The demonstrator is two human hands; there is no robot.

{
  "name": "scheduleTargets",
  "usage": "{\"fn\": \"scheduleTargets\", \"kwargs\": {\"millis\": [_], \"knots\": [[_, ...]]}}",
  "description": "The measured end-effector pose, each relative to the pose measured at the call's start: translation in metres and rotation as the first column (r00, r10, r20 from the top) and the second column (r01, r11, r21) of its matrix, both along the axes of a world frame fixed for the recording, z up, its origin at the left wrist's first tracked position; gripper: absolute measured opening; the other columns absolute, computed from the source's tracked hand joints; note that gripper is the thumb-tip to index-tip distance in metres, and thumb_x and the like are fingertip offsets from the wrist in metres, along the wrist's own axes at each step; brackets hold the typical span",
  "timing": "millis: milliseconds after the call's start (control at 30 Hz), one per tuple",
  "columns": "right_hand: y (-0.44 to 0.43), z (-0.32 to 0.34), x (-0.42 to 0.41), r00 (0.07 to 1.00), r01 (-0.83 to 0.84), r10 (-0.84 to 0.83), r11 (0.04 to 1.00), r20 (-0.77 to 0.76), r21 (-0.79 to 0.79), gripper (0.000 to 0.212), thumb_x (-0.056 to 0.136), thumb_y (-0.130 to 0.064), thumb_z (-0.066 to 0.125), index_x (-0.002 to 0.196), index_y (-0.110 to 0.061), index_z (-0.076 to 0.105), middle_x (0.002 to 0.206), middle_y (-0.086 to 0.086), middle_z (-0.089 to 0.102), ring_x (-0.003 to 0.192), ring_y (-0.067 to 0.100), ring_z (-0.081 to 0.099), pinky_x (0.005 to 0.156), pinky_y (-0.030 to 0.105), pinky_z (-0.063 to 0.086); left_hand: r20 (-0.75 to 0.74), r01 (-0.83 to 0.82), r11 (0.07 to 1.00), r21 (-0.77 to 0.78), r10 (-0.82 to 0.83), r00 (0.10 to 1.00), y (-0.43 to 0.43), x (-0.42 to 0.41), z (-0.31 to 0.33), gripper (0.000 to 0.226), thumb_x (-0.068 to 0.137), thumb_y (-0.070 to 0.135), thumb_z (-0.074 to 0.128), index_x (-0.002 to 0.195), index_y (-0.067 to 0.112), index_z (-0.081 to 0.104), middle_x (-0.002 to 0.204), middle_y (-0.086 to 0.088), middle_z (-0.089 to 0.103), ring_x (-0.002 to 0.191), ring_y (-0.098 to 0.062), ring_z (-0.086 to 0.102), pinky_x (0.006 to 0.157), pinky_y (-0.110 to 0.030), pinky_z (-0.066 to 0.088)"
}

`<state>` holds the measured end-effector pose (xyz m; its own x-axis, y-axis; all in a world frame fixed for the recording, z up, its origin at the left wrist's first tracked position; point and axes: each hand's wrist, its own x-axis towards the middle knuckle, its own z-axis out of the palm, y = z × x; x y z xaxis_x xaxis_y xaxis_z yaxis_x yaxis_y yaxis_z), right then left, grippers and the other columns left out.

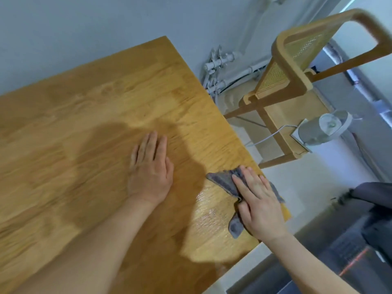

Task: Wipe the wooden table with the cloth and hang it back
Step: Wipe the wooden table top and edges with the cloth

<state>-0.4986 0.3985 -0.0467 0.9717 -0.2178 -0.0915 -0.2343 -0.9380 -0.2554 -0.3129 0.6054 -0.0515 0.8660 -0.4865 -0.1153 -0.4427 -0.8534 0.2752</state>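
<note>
— Where is the cloth?
— Near the table's right edge, pressed flat under the right hand; the left hand rests open, well apart.
— Best technique?
— Probably even pressure, overlapping strokes along the grain.

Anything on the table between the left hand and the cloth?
No: the head view shows only bare, shadowed wood between the left hand and the cloth.

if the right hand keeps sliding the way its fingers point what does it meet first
Probably nothing on the wooden table: the right hand, flat on the cloth, points up-left along the near edge. The left hand lies off to the side.
</note>
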Motion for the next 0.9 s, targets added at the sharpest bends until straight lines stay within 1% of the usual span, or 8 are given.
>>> {"fn": "scheduleTargets", "kwargs": {"millis": [100,200,300,567,667,767,834,900], "knots": [[0.008,-0.004,-0.008,0.948,0.317,-0.317,0.948,0.029,0.001,0.058,0.086,-0.025,0.035,0.14,-0.014,0.051,0.153,0.009,0.038,0.142,0.027,0.033,0.119,0.039,0.016,-0.038,0.052,0.998,0.026,-0.051,0.998,0.013,-0.019,0.004,0.055,0.099,0.032,0.015,0.152,0.019,0.011,0.161,0.0,0.004,0.147,-0.013,-0.003,0.118,-0.036,-0.003],[0.063,-0.007,0.013,0.741,0.668,-0.668,0.744,0.072,0.025,0.061,0.087,-0.026,0.029,0.143,-0.007,0.046,0.154,0.016,0.035,0.144,0.031,0.028,0.119,0.047,0.017,-0.039,0.077,0.997,0.019,-0.076,0.996,0.029,-0.04,0.004,0.057,0.097,0.035,0.014,0.152,0.019,0.011,0.16,0.001,0.006,0.147,-0.012,-0.002,0.119,-0.037,0.0],[0.127,-0.008,0.031,0.797,0.603,-0.603,0.798,0.041,0.015,0.062,0.088,-0.026,0.027,0.146,-0.007,0.04,0.156,0.016,0.029,0.146,0.031,0.024,0.119,0.044,0.012,-0.075,0.129,0.992,0.004,-0.128,0.989,0.044,-0.062,0.007,0.057,0.096,0.033,0.018,0.151,0.018,0.017,0.16,0.001,0.011,0.147,-0.013,0.002,0.119,-0.038,0.004],[0.161,-0.009,0.002,0.997,-0.031,0.031,1.0,0.077,0.003,0.054,0.089,-0.028,0.041,0.14,-0.015,0.052,0.152,0.008,0.041,0.143,0.025,0.035,0.115,0.047,0.03,-0.146,0.243,0.97,-0.005,-0.241,0.96,0.108,-0.112,0.018,0.06,0.086,0.024,0.029,0.144,0.011,0.036,0.153,-0.004,0.031,0.142,-0.015,0.016,0.117,-0.034,0.019],[0.095,-0.012,-0.017,0.973,0.218,-0.214,0.975,0.085,-0.046,0.056,0.086,-0.028,0.039,0.138,-0.011,0.053,0.15,0.013,0.043,0.139,0.031,0.039,0.11,0.052,0.033,-0.172,0.251,0.968,-0.017,-0.25,0.953,0.114,-0.118,0.027,0.057,0.094,0.021,0.029,0.151,0.018,0.019,0.159,0.003,0.01,0.144,-0.006,-0.005,0.115,-0.027,-0.005],[0.084,-0.009,-0.006,0.794,0.607,-0.606,0.795,0.059,-0.012,0.059,0.089,-0.025,0.033,0.144,-0.006,0.043,0.155,0.018,0.031,0.145,0.034,0.026,0.117,0.051,0.021,-0.217,0.237,0.971,-0.043,-0.241,0.946,0.116,-0.119,0.031,0.057,0.101,0.024,0.028,0.152,0.023,0.002,0.158,0.01,-0.009,0.139,-0.002,-0.019,0.11,-0.022,-0.015],[0.122,-0.008,0.01,0.754,0.656,-0.656,0.754,0.041,0.006,0.06,0.092,-0.027,0.03,0.147,-0.005,0.037,0.158,0.019,0.024,0.147,0.033,0.02,0.119,0.051,0.016,-0.243,0.175,0.978,-0.115,-0.199,0.949,0.117,-0.121,0.034,0.055,0.1,0.022,0.031,0.152,0.021,0.012,0.159,0.008,0.003,0.145,-0.008,-0.005,0.112,-0.021,-0.009],[0.179,-0.01,0.014,0.857,0.512,-0.513,0.859,0.054,0.02,0.059,0.096,-0.03,0.028,0.15,-0.009,0.033,0.16,0.018,0.019,0.148,0.033,0.017,0.119,0.051,0.015,-0.248,0.093,0.976,-0.198,-0.141,0.958,0.122,-0.12,0.037,0.05,0.098,0.018,0.037,0.147,0.018,0.029,0.154,0.002,0.027,0.143,-0.016,0.02,0.115,-0.023,0.008]]}}
